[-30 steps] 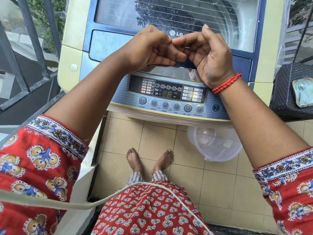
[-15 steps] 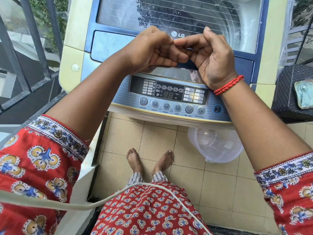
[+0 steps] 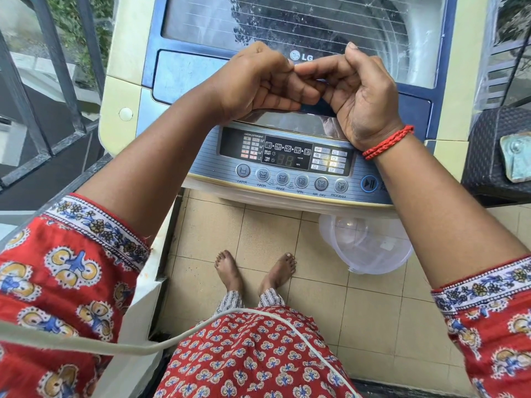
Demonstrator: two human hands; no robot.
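Fig. The left hand (image 3: 258,79) and the right hand (image 3: 362,93) meet over the front edge of the closed lid (image 3: 287,21) of a top-loading washing machine (image 3: 126,90). We see both sets of fingers curled inward, the tips touching one another. Whether anything small lies between them we cannot tell. The lid lies flat, just behind the control panel (image 3: 287,159). A red thread bracelet (image 3: 388,142) circles the right wrist. A clear plastic tub (image 3: 370,248) sits on the tiled floor (image 3: 258,231) below the panel.

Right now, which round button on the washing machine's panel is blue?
The round play/pause button at the row's right end; the six others are grey.
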